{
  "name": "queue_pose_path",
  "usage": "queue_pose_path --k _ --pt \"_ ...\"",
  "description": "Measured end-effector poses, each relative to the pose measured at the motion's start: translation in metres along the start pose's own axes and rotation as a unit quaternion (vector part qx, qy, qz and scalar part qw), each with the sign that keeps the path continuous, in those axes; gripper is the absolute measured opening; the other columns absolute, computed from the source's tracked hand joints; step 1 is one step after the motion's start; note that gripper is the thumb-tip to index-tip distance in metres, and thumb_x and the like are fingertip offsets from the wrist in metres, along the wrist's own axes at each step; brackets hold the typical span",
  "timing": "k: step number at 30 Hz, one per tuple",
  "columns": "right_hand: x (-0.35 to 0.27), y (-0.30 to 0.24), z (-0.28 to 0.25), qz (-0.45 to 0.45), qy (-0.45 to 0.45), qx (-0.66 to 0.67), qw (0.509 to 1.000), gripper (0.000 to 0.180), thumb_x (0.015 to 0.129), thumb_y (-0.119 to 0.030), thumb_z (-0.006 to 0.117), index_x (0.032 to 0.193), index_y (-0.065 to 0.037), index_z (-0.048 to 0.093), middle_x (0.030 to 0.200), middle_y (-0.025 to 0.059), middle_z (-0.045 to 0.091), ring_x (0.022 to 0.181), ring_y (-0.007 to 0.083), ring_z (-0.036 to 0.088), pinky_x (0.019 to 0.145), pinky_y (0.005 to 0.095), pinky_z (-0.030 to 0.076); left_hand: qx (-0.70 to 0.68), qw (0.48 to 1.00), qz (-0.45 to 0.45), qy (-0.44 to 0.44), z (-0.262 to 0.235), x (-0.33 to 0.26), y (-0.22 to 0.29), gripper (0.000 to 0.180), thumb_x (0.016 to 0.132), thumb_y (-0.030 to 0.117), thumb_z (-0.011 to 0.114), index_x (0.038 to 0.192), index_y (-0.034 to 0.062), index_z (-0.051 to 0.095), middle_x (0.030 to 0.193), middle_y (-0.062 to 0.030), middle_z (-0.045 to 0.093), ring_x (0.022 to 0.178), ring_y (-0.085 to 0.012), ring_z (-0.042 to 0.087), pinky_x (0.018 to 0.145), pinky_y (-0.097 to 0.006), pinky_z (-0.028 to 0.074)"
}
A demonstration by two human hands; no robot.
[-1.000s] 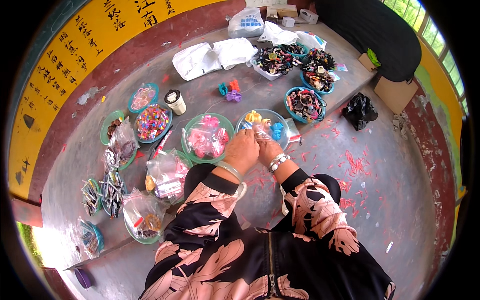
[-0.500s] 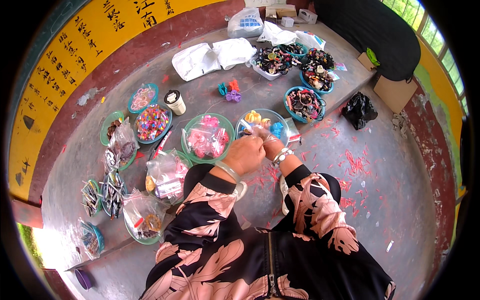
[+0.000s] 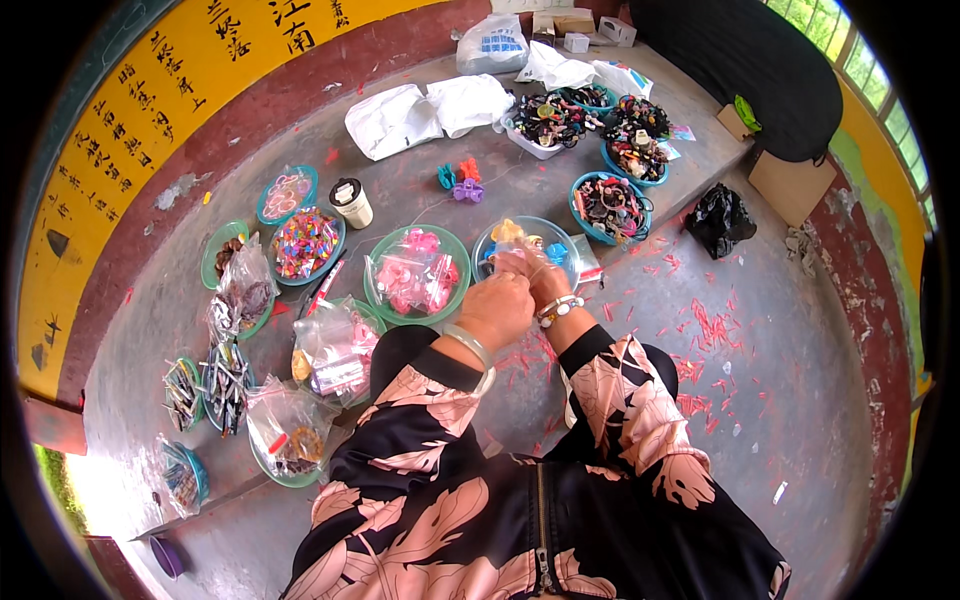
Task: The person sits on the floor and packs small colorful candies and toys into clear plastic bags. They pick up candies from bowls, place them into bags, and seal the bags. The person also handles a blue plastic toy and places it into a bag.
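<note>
Here, red scraps [image 3: 705, 325] lie on the floor to the right & a black bag [image 3: 720, 218] sits further off. Green bowl [image 3: 417, 272] has pink bits in a clear bag. Left hand [image 3: 497, 312] & right hand [image 3: 545, 283] touch, pinching sth tiny over the blue bowl [image 3: 525, 245]; can't tell what.

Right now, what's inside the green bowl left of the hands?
The green bowl holds a clear plastic bag of pink pieces. The bowl's bottom is covered by the bag.

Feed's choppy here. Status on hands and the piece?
Left hand and right hand pinched together on a small piece, too small to identify. Working over the clear bowl. Nothing in the way.
</note>
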State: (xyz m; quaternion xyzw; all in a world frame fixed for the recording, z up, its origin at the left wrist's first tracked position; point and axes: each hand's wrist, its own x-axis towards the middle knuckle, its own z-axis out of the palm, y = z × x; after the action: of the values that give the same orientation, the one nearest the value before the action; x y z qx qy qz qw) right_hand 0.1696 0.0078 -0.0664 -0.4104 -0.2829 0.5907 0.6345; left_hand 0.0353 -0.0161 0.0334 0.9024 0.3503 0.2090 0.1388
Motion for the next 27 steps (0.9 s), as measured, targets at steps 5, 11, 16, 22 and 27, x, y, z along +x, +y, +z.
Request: queue_pose_path --k 5,11,16,22,27 --pt "0.012 0.007 -0.027 -0.238 0.018 -0.360 0.902 0.040 0.081 0.008 0.039 0.120 -0.002 0.044 0.112 0.0140 0.052 0.103 0.0249 0.055 0.088 0.0355 0.048 -0.037 0.997 0.063 -0.014 0.006 0.005 0.011 0.021 0.080 0.019 0.048 0.068 0.0030 0.056 0.069 -0.0159 0.060 0.066 -0.0352 0.059 0.061 -0.046 0.046" --pt "-0.007 -0.019 0.018 -0.083 -0.013 -0.143 0.986 0.031 0.088 -0.004 0.039 0.118 -0.002 0.047 0.113 0.0098 0.054 0.104 0.0228 0.052 0.090 0.0308 0.043 -0.065 0.996 0.061 0.012 0.003 -0.001 -0.003 0.018 0.077 0.018 0.051 0.067 0.0030 0.055 0.068 -0.0158 0.059 0.065 -0.0349 0.057 0.059 -0.045 0.046" --pt "0.001 -0.018 0.006 -0.090 -0.070 0.121 0.986 0.029 0.091 -0.015 0.040 0.116 -0.002 0.049 0.117 0.0097 0.053 0.108 0.0209 0.050 0.089 0.0285 0.041 -0.052 0.985 0.111 0.119 0.001 0.002 0.004 0.014 0.075 0.016 0.055 0.065 0.0058 0.053 0.066 -0.0112 0.055 0.065 -0.0298 0.056 0.057 -0.041 0.046" --pt "-0.008 -0.049 0.025 0.069 -0.026 0.093 0.993 0.031 0.089 -0.017 0.043 0.115 -0.003 0.050 0.120 0.0111 0.052 0.111 0.0220 0.049 0.091 0.0299 0.040 -0.024 0.974 0.135 0.181 -0.004 0.001 0.010 0.012 0.072 0.011 0.058 0.063 0.0068 0.050 0.064 -0.0091 0.052 0.064 -0.0264 0.055 0.055 -0.037 0.046" --pt "-0.006 -0.047 0.019 -0.049 -0.045 -0.251 0.966 0.030 0.088 -0.015 0.044 0.115 -0.004 0.050 0.119 0.0107 0.051 0.112 0.0224 0.048 0.091 0.0303 0.040 -0.041 0.974 0.156 0.158 -0.005 0.000 0.010 0.012 0.071 0.010 0.059 0.063 0.0061 0.050 0.064 -0.0092 0.053 0.062 -0.0270 0.055 0.054 -0.038 0.046"
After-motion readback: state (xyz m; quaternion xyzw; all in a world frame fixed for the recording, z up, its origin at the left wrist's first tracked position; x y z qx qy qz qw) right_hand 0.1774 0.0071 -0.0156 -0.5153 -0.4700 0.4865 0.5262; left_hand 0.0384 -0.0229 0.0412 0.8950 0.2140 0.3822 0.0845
